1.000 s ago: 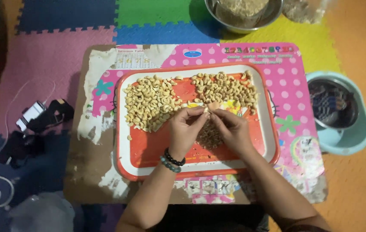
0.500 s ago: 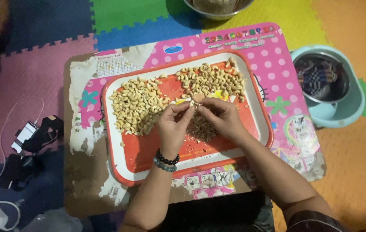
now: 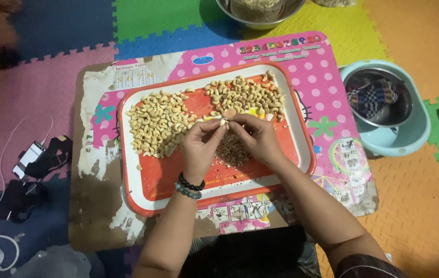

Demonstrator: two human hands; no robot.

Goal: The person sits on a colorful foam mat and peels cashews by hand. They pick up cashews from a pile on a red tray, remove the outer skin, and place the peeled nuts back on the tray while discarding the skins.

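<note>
Both hands meet over the middle of the tray [image 3: 142,201], which lies on a low pink tabletop [image 3: 332,103]. One pale nut [image 3: 224,122] sits pinched between them: the fingers of the left hand [image 3: 201,146] close on it from the left, the fingers of the right hand [image 3: 255,139] from the right, thumbs and forefingers nearly touching across it. The nut is too small to tell how its long axis runs. Neither hand is nearer; it lies right at the fingertips of both, held just above the tray rather than resting on it.

Directly below the hands lies a brown heap of skins [image 3: 232,152]. Toward the tray's far left corner spreads a pile of pale nuts [image 3: 157,123]; toward its far right corner, a darker pile [image 3: 245,95], which touches the far side of the right hand. A beaded bracelet [image 3: 188,186] rings the left wrist. Off the tabletop's right edge a steel bowl [image 3: 376,98] sits in a blue basin [image 3: 410,136].
</note>
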